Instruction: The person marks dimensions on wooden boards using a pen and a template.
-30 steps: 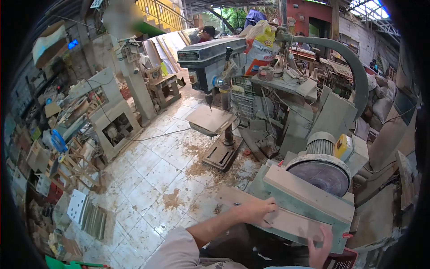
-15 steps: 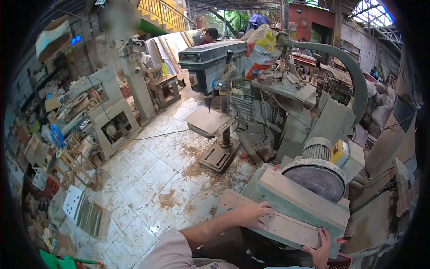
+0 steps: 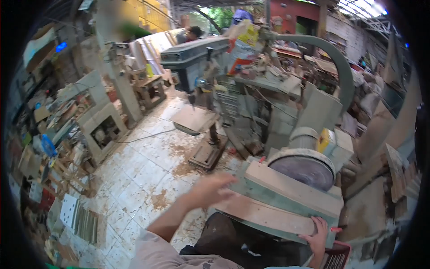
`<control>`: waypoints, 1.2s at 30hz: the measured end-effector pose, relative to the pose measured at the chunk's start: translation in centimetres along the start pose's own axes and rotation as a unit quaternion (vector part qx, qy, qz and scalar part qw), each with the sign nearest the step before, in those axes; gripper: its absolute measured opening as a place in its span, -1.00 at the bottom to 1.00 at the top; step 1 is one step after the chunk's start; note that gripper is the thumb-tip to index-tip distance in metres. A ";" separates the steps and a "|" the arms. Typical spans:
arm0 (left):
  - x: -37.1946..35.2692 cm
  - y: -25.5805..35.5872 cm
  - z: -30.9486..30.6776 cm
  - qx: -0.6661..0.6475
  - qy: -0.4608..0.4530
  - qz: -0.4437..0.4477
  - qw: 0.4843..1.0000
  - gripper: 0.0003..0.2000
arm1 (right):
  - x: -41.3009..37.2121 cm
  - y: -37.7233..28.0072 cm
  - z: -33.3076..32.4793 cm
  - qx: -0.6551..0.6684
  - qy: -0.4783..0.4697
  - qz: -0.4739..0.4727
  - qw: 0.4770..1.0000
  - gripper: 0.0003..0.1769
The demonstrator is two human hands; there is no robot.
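Observation:
A long, flat wooden board [image 3: 268, 216] lies along the near side of the disc sander's green table [image 3: 286, 197]. My right hand [image 3: 319, 234] grips the board's right end, fingers over the top and thumb at the near edge. Above the board's left end is my left hand [image 3: 210, 189], blurred by motion, with its fingers stretched out and nothing seen in them. Behind a second wooden piece [image 3: 293, 186] fixed across the table stands the round sanding disc [image 3: 307, 172].
A drill press [image 3: 195, 56] stands ahead, its base [image 3: 207, 154] on the sawdust-strewn tile floor [image 3: 148, 179]. A red crate [image 3: 338, 256] sits below my right hand. Another person [image 3: 193, 33] is in the background. Slotted panels [image 3: 80, 215] lie at the left.
My left hand has lifted off the board and moved left and up. My right hand stays at the board's right end. The whole view has shifted slightly.

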State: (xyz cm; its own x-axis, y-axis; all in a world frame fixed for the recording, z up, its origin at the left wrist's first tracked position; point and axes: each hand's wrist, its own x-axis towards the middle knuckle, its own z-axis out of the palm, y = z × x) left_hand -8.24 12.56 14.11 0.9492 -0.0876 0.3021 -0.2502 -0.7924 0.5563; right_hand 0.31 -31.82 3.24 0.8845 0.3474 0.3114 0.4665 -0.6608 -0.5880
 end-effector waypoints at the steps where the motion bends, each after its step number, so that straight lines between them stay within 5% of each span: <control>1: 0.7 1.7 -2.7 -0.040 0.050 0.022 0.998 -0.65 | 0.2 -0.3 -0.1 -0.013 0.003 -0.009 1.000 -0.04; 2: 0.7 4.7 -5.3 -0.056 0.143 0.054 0.987 -0.64 | 0.3 -0.2 -0.2 -0.022 0.005 -0.015 1.000 -0.05; 4: 0.4 9.9 -10.5 0.181 0.317 0.235 0.901 -0.63 | 0.2 0.1 0.0 -0.025 0.006 -0.017 1.000 -0.07; 5: -0.5 10.9 -11.6 0.105 0.386 0.238 0.885 -0.64 | 0.2 0.1 -0.1 -0.019 0.008 -0.020 1.000 -0.08; 6: -1.0 12.8 -12.7 0.174 0.472 0.249 0.828 -0.49 | 0.1 -0.5 -0.4 -0.020 0.008 -0.010 1.000 -0.09; 7: -1.7 9.7 -14.6 0.120 0.557 0.364 0.737 -0.38 | 0.3 -1.0 -0.5 -0.018 0.009 -0.007 1.000 -0.10; 8: -3.8 9.4 -16.6 0.005 0.549 0.409 0.729 -0.38 | 0.4 -1.2 -0.5 -0.031 0.015 0.005 0.999 -0.10; 17: -3.5 9.0 -15.6 -0.096 0.567 0.425 0.699 -0.41 | 0.0 -1.2 0.0 -0.001 0.019 0.011 1.000 -0.09; 24: -0.5 10.7 -14.6 -0.107 0.644 0.493 0.575 -0.42 | 0.1 0.4 0.3 -0.019 0.008 -0.022 1.000 -0.08; 28: 2.5 13.7 -13.2 -0.134 0.652 0.505 0.550 -0.43 | 0.1 -1.3 -0.6 -0.032 0.003 0.007 0.999 -0.12; 36: 1.1 12.8 -13.1 -0.161 0.598 0.487 0.616 -0.45 | 0.2 -0.6 -0.5 0.000 -0.006 0.001 1.000 -0.10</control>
State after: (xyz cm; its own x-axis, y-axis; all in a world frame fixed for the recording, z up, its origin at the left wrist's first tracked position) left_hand -12.90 10.23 31.71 -0.4522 0.2341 0.8607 -0.7978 -0.5375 -0.2730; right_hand 0.22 -31.66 3.99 0.8852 0.3541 0.3017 0.4652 -0.6611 -0.5887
